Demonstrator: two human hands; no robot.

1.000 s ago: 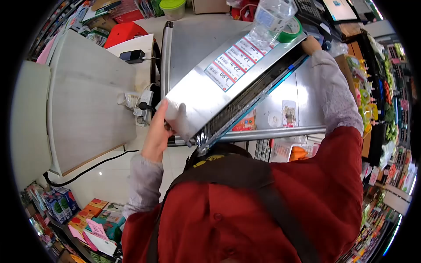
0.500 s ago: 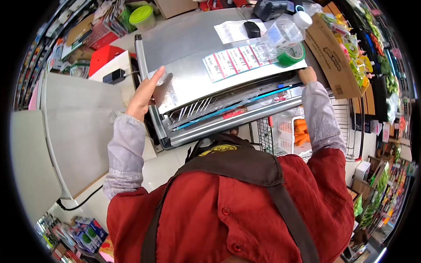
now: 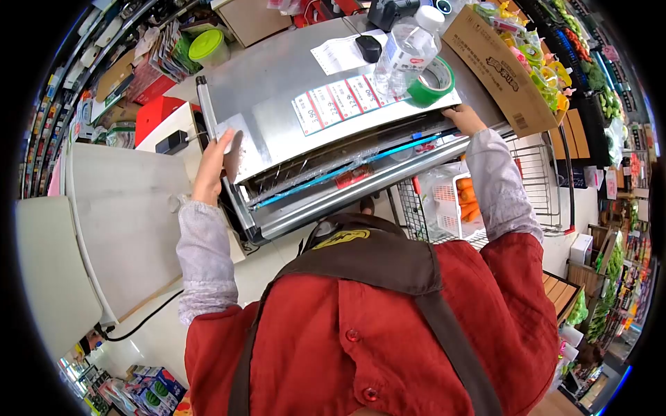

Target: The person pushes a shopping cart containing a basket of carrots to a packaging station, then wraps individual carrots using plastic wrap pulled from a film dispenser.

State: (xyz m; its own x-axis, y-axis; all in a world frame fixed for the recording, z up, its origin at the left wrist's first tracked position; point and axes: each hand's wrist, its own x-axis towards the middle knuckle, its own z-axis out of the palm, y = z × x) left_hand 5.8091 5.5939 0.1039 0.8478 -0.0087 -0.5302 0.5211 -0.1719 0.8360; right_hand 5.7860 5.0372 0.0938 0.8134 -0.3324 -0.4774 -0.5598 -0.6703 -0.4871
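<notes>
A metal panel [image 3: 270, 149], bent down along its near edge, is raised above an open metal compartment [image 3: 361, 191]. My left hand [image 3: 213, 166] grips the panel's left edge, thumb on top and the other fingers mostly hidden behind it. At the right end my right hand [image 3: 466, 119] is closed on the panel's near corner. On top rest a sheet of red-and-white price labels [image 3: 336, 104], a green tape roll [image 3: 431, 83] and a clear plastic bottle [image 3: 409, 52]. Inside the compartment show a blue strip [image 3: 326, 182], clear plastic and a red item [image 3: 352, 176].
A black device [image 3: 368, 48] sits on white paper [image 3: 343, 52]. To the right stand a cardboard box [image 3: 503, 76] and a cart [image 3: 538, 177]; carrots [image 3: 469, 201] lie in a white basket [image 3: 449, 211]. At left are a white panel [image 3: 128, 215] and a lidded green tub [image 3: 207, 46].
The view has turned a little, shifting the worktop and both hands leftward in the picture. Both hands keep hold of the raised panel. The bottle now looks more upright.
</notes>
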